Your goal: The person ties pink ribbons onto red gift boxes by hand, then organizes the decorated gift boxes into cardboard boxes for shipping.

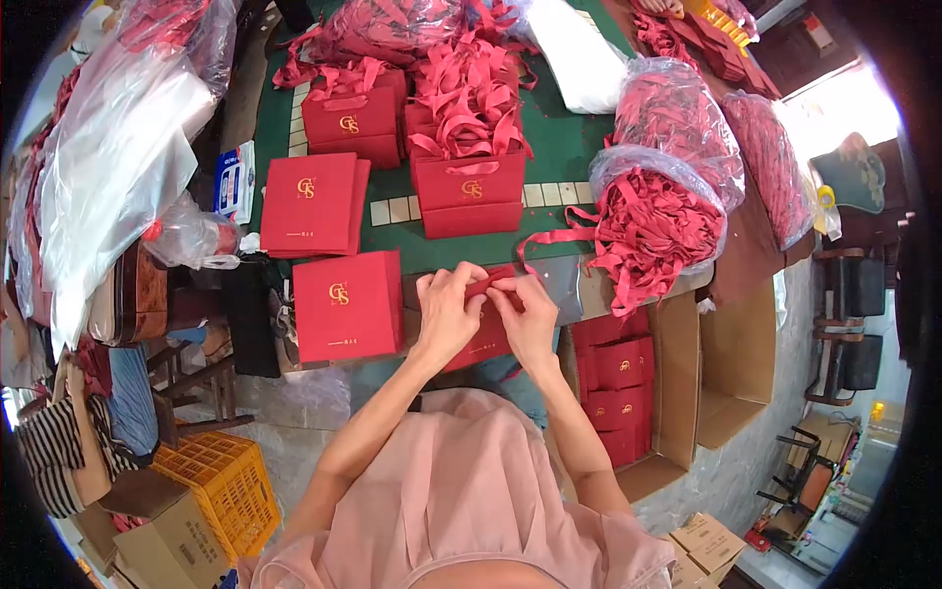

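The red bag point(481, 344) now worked on is at the near edge of the green table point(567, 147), directly before the person and partly covered by the hands and forearms. At its top, a dark red strip point(491, 283) runs between the two hands. The left hand point(449, 312) pinches this strip from one side, and the right hand point(526, 316) pinches it from the other with thumb and finger (whether it is ribbon or the bag's own folded edge, I cannot tell).

In my judgement, the step in hand is fitting or arranging a handle at the bag's top. The next move would call for a steady left pinch, while the right fingertips work the strip finely without creasing the bag.

Counting from this bag, one pile of flat bags point(345, 309) lies at nine o'clock and another pile point(309, 206) at ten. At twelve o'clock, well apart, stands a ribboned bag point(469, 191). A loose ribbon point(554, 237) reaches out at one o'clock from the ribbon bundle point(657, 231) at two. At four o'clock, below the table edge, a carton point(677, 373) holds more red bags point(618, 427).
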Demonstrator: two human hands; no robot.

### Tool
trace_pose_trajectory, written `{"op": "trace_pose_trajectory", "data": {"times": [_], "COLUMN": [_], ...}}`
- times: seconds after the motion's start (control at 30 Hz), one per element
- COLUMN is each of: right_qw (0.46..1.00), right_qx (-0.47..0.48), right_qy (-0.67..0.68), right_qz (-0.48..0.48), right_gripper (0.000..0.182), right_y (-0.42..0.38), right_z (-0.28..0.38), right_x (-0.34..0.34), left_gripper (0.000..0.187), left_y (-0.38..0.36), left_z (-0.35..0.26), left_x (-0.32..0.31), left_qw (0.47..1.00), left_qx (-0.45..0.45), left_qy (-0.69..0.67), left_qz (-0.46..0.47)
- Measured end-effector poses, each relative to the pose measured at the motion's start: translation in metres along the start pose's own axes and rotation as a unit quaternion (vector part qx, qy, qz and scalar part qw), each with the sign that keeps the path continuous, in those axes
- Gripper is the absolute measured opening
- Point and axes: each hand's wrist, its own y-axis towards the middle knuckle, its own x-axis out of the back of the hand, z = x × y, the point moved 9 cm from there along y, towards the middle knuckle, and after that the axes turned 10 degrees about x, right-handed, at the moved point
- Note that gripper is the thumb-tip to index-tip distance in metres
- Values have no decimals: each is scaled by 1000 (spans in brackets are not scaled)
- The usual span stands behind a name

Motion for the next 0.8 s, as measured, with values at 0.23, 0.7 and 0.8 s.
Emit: {"op": "trace_pose_trajectory", "data": {"times": [0.23, 0.7, 0.8], "right_qw": [993, 922, 937], "right_qx": [-45, -57, -151], "right_qy": [110, 113, 157], "right_qz": [11, 367, 273], "right_gripper": [12, 17, 17], "right_y": [12, 27, 22], "right_z": [-4, -57, -81], "right_x": [4, -34, -42], "left_gripper": [29, 16, 14], "left_y": [0, -23, -18], "left_z": [5, -28, -27], "left_x": [1, -2, 6], "left_qw": [999, 973, 979], "left_qx": [-5, -194, -171], "left_qy": [11, 122, 110], "left_qz": [38, -32, -30]}}
